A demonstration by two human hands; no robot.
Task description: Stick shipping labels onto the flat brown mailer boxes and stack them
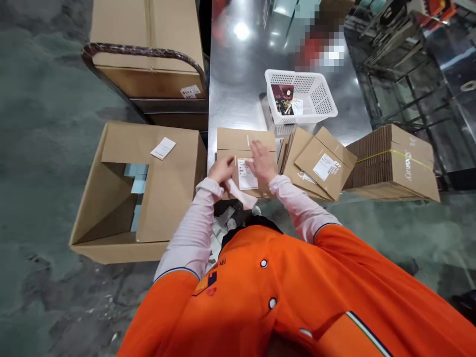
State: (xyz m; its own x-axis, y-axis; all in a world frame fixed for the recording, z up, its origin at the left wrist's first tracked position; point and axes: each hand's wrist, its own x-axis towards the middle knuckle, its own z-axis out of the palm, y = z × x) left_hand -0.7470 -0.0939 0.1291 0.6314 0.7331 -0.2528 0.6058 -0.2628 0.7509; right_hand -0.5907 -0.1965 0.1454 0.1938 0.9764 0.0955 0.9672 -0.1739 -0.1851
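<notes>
A flat brown cardboard box [235, 141] lies at the near edge of the metal table, with a white printed label [247, 178] on its face. My right hand [262, 161] rests on the cardboard with its fingers spread, touching the label's right edge. At the box's left side, my left hand [221, 170] is closed on a pale strip of paper [241, 195], which hangs curled over the box's near edge. Just right of the box, several flattened, labelled cardboard boxes [327, 166] overlap in a loose pile.
A white perforated basket [320, 94] with small packets stands farther back on the metal table [232, 74]. To the right is a strapped stack of flat cartons [412, 158]. A large open carton [163, 208] and a trolley handle [145, 49] are on the left.
</notes>
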